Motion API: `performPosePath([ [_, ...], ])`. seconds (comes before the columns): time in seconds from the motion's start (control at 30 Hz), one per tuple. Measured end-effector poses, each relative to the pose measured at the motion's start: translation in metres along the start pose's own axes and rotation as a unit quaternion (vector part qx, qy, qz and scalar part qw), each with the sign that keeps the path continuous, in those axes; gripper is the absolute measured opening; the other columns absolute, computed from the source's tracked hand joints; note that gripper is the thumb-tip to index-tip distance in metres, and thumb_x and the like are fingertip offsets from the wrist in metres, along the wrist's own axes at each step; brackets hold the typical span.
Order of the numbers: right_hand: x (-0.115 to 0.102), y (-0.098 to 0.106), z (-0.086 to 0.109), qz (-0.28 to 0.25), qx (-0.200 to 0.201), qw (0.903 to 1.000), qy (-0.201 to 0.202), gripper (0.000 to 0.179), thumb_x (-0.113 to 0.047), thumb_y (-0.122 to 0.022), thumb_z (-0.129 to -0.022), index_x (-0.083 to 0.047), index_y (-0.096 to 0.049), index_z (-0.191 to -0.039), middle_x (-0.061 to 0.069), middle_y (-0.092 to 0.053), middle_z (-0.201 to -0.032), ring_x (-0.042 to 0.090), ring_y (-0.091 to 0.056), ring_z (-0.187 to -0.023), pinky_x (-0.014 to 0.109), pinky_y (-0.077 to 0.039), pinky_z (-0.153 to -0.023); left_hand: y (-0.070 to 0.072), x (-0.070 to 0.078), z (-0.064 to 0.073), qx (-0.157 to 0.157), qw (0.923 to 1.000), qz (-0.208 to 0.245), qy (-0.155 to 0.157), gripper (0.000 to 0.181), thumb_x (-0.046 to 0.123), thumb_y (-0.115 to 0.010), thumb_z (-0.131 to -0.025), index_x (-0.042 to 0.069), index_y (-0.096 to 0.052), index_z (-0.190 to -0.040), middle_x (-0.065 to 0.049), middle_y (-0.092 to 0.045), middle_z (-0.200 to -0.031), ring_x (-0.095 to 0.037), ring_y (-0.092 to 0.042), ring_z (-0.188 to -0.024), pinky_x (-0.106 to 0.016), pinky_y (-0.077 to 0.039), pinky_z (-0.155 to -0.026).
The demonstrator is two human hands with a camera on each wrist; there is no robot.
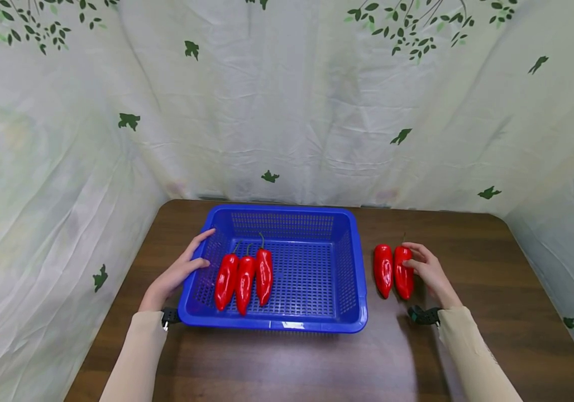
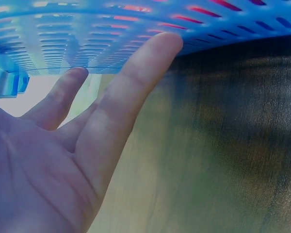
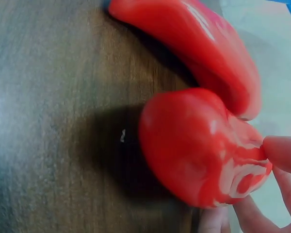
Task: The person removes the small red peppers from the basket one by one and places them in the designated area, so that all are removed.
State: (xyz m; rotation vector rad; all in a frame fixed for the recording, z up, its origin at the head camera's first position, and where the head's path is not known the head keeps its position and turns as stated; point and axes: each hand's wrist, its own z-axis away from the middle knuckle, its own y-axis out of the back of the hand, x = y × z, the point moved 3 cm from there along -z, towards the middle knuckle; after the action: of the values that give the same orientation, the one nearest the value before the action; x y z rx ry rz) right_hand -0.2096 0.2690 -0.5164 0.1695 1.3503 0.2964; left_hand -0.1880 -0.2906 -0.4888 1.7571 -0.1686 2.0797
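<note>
A blue plastic basket (image 1: 273, 325) with slotted walls stands on the table. My left hand (image 1: 178, 273) holds its left rim, thumb and a finger over the edge; in the left wrist view other fingers (image 2: 116, 102) lie against the outer wall. Three red peppers (image 1: 245, 279) with green stems lie side by side in the basket's left half. To its right, my right hand (image 1: 430, 273) pinches a red pepper (image 3: 184, 145) near its stem end between thumb and fingers. Another red pepper (image 1: 383, 271) lies close beside it on the table.
The brown wooden table (image 1: 287, 368) carries the basket and the loose peppers. Behind and at both sides hangs a pale cloth (image 1: 287, 123) printed with green leaves. Dark wrist straps (image 1: 422, 315) sit at the sleeve cuffs.
</note>
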Motion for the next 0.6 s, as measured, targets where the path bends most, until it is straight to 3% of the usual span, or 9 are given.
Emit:
performPosePath([
  [0.37,-0.0047,-0.0039,0.0012,0.011,-0.01,0.9999,0.003,0.05,-0.005,-0.048,-0.096,0.001,-0.033,-0.144,0.03,-0.029,-0.146,0.041,-0.037,-0.12,0.031,-0.045,-0.084,0.0003,-0.0027,-0.001,0.005,1.0,-0.005,0.001,0.067,0.012,-0.046,-0.096,0.033,-0.015,-0.152,-0.016,-0.003,-0.156,-0.05,-0.022,-0.133,-0.058,-0.044,-0.091],
  [0.6,-0.0053,-0.0043,0.002,0.009,-0.01,0.9998,0.017,0.052,-0.005,-0.049,-0.096,0.0,-0.032,-0.145,0.03,-0.028,-0.146,0.043,-0.038,-0.122,0.029,-0.045,-0.085,0.0005,-0.0021,-0.0009,0.006,1.0,-0.006,-0.003,0.067,0.011,-0.046,-0.097,0.033,-0.016,-0.152,-0.016,-0.003,-0.156,-0.049,-0.022,-0.133,-0.058,-0.043,-0.093],
])
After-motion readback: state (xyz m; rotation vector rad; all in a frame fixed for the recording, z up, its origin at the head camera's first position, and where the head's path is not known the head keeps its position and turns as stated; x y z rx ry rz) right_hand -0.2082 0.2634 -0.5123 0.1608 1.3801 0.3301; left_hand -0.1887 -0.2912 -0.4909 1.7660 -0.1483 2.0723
